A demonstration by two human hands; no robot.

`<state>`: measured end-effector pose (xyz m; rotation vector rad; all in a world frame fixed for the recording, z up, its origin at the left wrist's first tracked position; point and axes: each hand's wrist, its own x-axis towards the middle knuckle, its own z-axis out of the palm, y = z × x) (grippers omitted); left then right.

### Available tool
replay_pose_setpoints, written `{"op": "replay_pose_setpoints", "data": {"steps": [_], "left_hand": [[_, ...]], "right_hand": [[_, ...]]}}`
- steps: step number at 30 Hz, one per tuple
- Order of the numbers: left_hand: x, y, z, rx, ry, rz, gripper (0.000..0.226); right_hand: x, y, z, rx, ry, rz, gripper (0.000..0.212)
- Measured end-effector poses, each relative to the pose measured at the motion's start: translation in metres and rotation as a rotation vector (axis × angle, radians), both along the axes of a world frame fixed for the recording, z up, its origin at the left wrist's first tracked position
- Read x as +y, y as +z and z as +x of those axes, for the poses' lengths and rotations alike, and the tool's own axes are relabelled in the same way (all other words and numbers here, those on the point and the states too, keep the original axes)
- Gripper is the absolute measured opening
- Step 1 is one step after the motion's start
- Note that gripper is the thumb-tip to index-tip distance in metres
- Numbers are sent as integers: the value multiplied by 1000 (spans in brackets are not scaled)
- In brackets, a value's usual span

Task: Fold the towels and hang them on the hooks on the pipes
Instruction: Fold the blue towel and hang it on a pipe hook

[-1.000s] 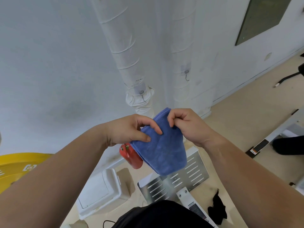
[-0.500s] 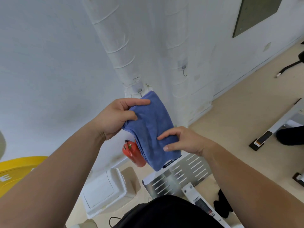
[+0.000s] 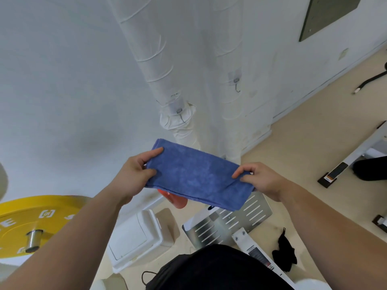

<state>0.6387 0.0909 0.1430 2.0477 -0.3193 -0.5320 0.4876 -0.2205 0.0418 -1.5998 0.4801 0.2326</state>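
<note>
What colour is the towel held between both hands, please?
Blue, seen in the head view: towel.

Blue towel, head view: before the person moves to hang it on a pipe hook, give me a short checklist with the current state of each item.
1. Blue towel held at both ends: ok, left hand and right hand each pinch an end.
2. Towel folded: ok, it forms a layered strip.
3. Fold tidy: cannot tell, a crease shows near the right hand.
4. Near hook on the left pipe free: ok, nothing hangs on it.
5. Far hook on the right pipe free: ok, bare.
6. Hanging loop or tag on the towel: cannot tell, none visible.
</note>
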Motion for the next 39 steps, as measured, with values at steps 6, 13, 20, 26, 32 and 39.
{"op": "replay_pose_setpoints", "data": {"steps": [6,13,20,26,32,39], "left_hand": [[0,-13,-21,-207,-240,216,69],[-30,-26,-57,-326,-423,103,72],[-46,-25,-78,-406,-401,-16,53],[-57,-9,-90,-485,-184,-120,56],[-72,-6,-93,-215,227,-188,52],[-43,-8,-63,-86,244,-239,54]], "right_hand": [[-9,33,2,80,16,-62,23],[41,83,22,-10,99,-32,36],[68,88,36,-46,-269,387,25],[79,94,42,-131,-424,550,20],[98,101,48,-196,-326,396,29],[107,97,55,-283,-154,-77,50]]}}
